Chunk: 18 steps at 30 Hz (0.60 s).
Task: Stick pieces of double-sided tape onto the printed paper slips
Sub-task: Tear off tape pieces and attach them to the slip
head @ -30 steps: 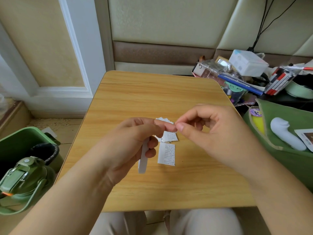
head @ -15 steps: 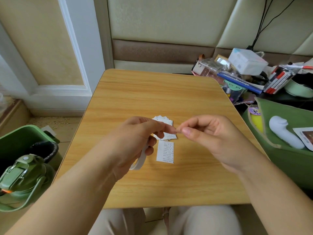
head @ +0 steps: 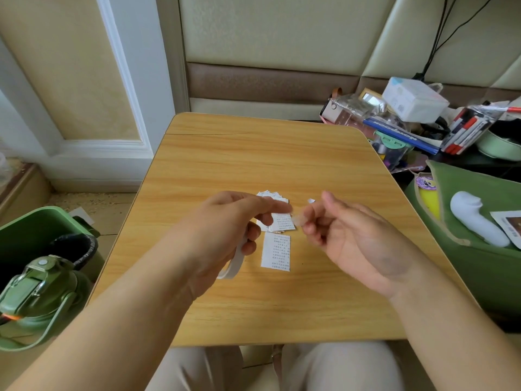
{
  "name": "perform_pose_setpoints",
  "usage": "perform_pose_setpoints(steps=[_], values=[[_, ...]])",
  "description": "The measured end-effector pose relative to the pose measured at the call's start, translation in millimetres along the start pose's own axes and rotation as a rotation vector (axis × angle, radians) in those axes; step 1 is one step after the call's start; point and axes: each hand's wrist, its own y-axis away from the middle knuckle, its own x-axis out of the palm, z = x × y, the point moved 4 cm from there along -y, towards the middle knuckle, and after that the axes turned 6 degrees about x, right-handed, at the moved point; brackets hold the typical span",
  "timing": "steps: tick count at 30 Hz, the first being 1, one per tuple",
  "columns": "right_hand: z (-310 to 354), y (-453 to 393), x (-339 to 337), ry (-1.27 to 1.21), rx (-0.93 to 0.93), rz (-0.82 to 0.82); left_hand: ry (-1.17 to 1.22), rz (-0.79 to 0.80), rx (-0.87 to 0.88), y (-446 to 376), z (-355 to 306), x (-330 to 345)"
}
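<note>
A tape roll (head: 235, 262) is gripped in the curled left hand (head: 225, 235). A small tape piece (head: 297, 220) is pinched at the fingertips of the right hand (head: 346, 238), above the slip pile (head: 277, 218). A single slip (head: 276, 252) lies just below on the table (head: 253, 153). The piece should probably be lowered flat onto it and pressed down without creasing.

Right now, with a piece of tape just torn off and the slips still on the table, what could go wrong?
1. The tape piece sits on the right hand's fingertips; it may fold or cling to skin.
2. The single slip lies loose, so it could lift with the tape.
3. The left hand, holding the tape strip, hovers by the slip stack and may scatter it.
</note>
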Motion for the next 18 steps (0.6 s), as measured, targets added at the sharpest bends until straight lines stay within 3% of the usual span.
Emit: perform_pose_setpoints(steps=[2,5,11,14,18], values=[[-2,-1,0,-0.159,0.068,0.028,-0.045,-0.078,-0.014,-3,6,-5],[-5,-3,-5,-0.276,0.194,0.031,-0.345,-0.163,0.097,-10,14,-10],[-30,-14,-30,-0.109,0.407,-0.073,-1.079,0.007,0.497,-18,60,-5],[-41,-20,-38,-0.079,0.469,-0.100,-1.212,0.114,0.592,-16,83,6],[-50,-25,-45,-0.112,0.515,-0.119,-1.264,0.116,0.690,-17,97,12]])
